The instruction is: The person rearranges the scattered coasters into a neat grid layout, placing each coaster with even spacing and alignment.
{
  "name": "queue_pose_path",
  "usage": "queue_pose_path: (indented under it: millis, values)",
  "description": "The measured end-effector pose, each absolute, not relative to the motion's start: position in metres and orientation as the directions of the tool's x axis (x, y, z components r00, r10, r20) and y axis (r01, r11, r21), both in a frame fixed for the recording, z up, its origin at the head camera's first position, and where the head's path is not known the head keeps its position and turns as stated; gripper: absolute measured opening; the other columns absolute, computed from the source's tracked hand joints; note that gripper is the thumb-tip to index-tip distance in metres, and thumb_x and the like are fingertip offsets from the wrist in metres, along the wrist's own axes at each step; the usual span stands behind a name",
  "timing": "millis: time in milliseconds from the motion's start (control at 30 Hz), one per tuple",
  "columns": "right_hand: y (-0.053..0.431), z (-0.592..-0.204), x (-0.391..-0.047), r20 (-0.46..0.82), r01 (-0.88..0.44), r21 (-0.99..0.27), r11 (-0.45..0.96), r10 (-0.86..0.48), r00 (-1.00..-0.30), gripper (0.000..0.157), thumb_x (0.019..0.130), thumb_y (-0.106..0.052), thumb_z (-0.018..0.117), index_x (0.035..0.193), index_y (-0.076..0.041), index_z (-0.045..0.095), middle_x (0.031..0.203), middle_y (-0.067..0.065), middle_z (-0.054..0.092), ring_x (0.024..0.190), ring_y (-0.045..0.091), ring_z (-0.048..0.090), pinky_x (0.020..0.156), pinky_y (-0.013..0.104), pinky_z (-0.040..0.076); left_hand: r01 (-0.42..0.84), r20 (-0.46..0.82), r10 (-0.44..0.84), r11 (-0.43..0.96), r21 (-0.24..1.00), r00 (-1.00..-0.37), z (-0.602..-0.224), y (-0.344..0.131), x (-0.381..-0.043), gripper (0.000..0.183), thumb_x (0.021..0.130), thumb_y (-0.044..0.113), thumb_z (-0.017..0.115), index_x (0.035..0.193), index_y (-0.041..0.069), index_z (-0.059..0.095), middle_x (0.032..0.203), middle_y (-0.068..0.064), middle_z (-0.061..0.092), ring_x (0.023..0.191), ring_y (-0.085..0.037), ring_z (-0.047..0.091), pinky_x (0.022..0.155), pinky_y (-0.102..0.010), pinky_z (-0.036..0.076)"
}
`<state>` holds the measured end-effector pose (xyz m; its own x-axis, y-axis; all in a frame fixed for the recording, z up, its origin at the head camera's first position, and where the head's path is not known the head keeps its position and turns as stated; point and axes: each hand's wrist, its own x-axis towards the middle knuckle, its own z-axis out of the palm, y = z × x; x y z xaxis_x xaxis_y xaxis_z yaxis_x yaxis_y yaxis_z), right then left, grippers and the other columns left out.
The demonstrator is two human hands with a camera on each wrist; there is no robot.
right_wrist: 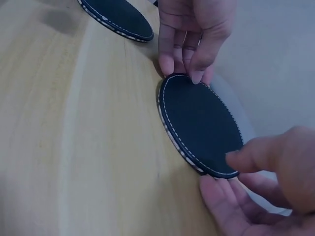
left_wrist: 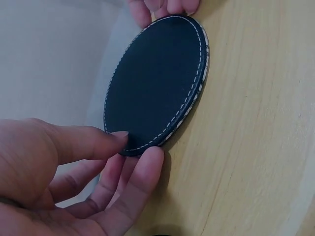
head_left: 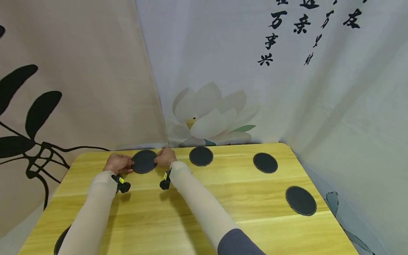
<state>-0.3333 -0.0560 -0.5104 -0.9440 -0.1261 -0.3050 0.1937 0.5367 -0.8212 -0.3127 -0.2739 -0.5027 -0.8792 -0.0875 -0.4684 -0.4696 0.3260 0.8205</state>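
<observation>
A round black coaster (head_left: 144, 161) with pale stitching near its rim is held between both hands at the far left of the table. My left hand (head_left: 119, 164) pinches its left edge, thumb on top and fingers along the rim, as the left wrist view shows with the coaster (left_wrist: 152, 81) tilted. My right hand (head_left: 166, 158) grips the opposite edge, its thumb lying over the stitching in the right wrist view, where the coaster (right_wrist: 199, 123) is close over the wood. A patterned side edge shows in both wrist views.
On the wooden table (head_left: 229, 187) lie more black coasters: one at the back middle (head_left: 201, 156), one at the back right (head_left: 265, 163) and one at the right side (head_left: 301, 200). Another dark round one (head_left: 60, 242) is partly hidden by my left sleeve. A printed curtain (head_left: 223, 71) hangs behind the table.
</observation>
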Motion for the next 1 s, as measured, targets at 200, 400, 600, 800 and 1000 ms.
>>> queue_pose_path:
  millis: [200, 400, 600, 800, 1000]
  values:
    - [-0.054, -0.512, -0.325, -0.2, 0.119, -0.806, 0.58, -0.077, -0.977, 0.015, 0.085, -0.009, 0.077, 0.1, -0.007, 0.079, 0.098, 0.005, 0.072, 0.082, 0.017, 0.06, 0.064, 0.025, 0.05, -0.464, -0.458, -0.091, 0.283, 0.839, -0.884, -0.506, -0.271, -0.31, 0.052, 0.096, 0.0, 0.064, 0.144, -0.01, 0.048, 0.084, -0.001, 0.064, 0.074, -0.014, 0.068, 0.078, -0.033, 0.066]
    - [-0.05, -0.512, -0.324, -0.147, 0.097, -0.813, 0.575, -0.042, -0.988, 0.026, 0.084, -0.007, 0.078, 0.11, -0.009, 0.078, 0.106, 0.006, 0.075, 0.094, 0.022, 0.065, 0.072, 0.026, 0.056, -0.447, -0.445, -0.069, 0.26, 0.856, -0.893, -0.503, -0.266, -0.308, 0.049, 0.098, 0.002, 0.064, 0.143, -0.009, 0.049, 0.086, 0.0, 0.066, 0.076, -0.013, 0.067, 0.081, -0.033, 0.065]
    - [-0.042, -0.511, -0.326, -0.111, 0.073, -0.81, 0.582, -0.03, -0.993, 0.022, 0.082, -0.007, 0.078, 0.103, -0.012, 0.078, 0.093, 0.002, 0.075, 0.074, 0.012, 0.057, 0.062, 0.02, 0.047, -0.415, -0.415, -0.062, 0.276, 0.867, -0.908, -0.501, -0.26, -0.308, 0.05, 0.098, 0.005, 0.064, 0.143, -0.01, 0.048, 0.088, 0.0, 0.067, 0.076, -0.012, 0.068, 0.082, -0.033, 0.065]
    - [-0.032, -0.507, -0.322, -0.118, 0.081, -0.872, 0.483, -0.046, -0.992, 0.023, 0.084, -0.002, 0.077, 0.105, -0.01, 0.077, 0.087, 0.004, 0.076, 0.067, 0.015, 0.064, 0.058, 0.024, 0.051, -0.402, -0.399, -0.067, 0.271, 0.875, -0.914, -0.498, -0.254, -0.306, 0.049, 0.099, 0.006, 0.063, 0.143, -0.009, 0.049, 0.086, 0.002, 0.069, 0.076, -0.013, 0.072, 0.082, -0.035, 0.066]
    - [-0.024, -0.503, -0.315, -0.13, 0.088, -0.908, 0.411, -0.077, -0.988, 0.023, 0.086, -0.001, 0.076, 0.108, -0.007, 0.074, 0.092, 0.007, 0.075, 0.068, 0.015, 0.069, 0.061, 0.026, 0.058, -0.396, -0.391, -0.073, 0.256, 0.882, -0.918, -0.497, -0.25, -0.303, 0.049, 0.097, 0.005, 0.064, 0.142, -0.008, 0.051, 0.087, 0.001, 0.068, 0.075, -0.012, 0.073, 0.084, -0.036, 0.065]
